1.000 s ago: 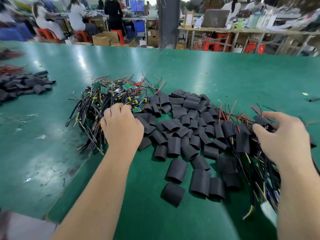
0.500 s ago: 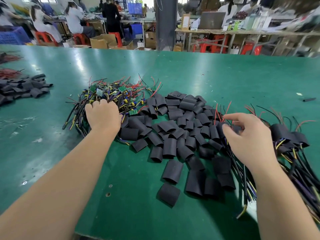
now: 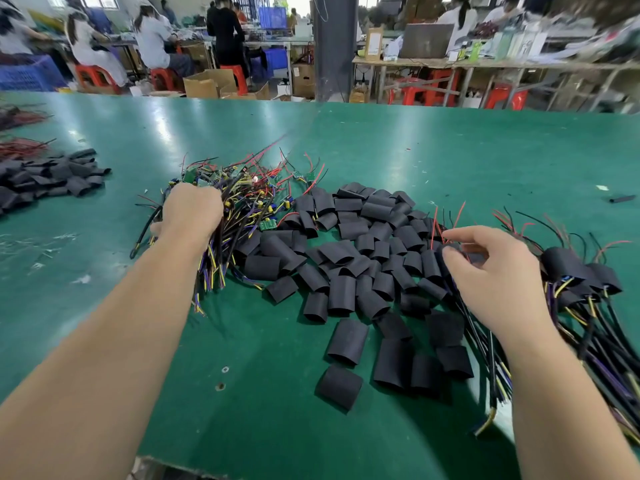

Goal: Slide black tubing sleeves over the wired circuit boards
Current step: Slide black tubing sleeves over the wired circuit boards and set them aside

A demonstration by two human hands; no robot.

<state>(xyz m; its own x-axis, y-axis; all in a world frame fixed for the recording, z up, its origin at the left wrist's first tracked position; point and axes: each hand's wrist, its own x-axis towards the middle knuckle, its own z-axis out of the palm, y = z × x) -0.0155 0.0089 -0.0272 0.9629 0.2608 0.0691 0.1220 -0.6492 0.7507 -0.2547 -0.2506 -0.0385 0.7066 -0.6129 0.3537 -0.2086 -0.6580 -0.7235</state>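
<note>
A busy workshop fills my feed: people (image 3: 152,39) sit on red stools (image 3: 93,76) at far tables, and a dark pillar (image 3: 334,46) stands behind the wide green bench (image 3: 415,150). In the middle of the bench lies a loose heap of black tubing sleeves (image 3: 363,258), short flattened pieces, some overlapping and a few lying apart at the near edge. Just left of the heap, touching it, is a tangle of wired circuit boards (image 3: 249,199), small green boards with red, yellow, purple and black leads. The left hand (image 3: 192,213) is clenched round a bunch of those leads, knuckles up. The right hand (image 3: 495,271) hovers at the heap's right edge, its forefinger and thumb close together over some red wires (I cannot tell whether they pinch anything). To its right lie sleeved boards (image 3: 571,268), black tubing already over them and wires trailing toward the near edge. A second heap of sleeves (image 3: 52,178) sits well apart at far left, and a lone black piece (image 3: 623,199) lies at far right.
</note>
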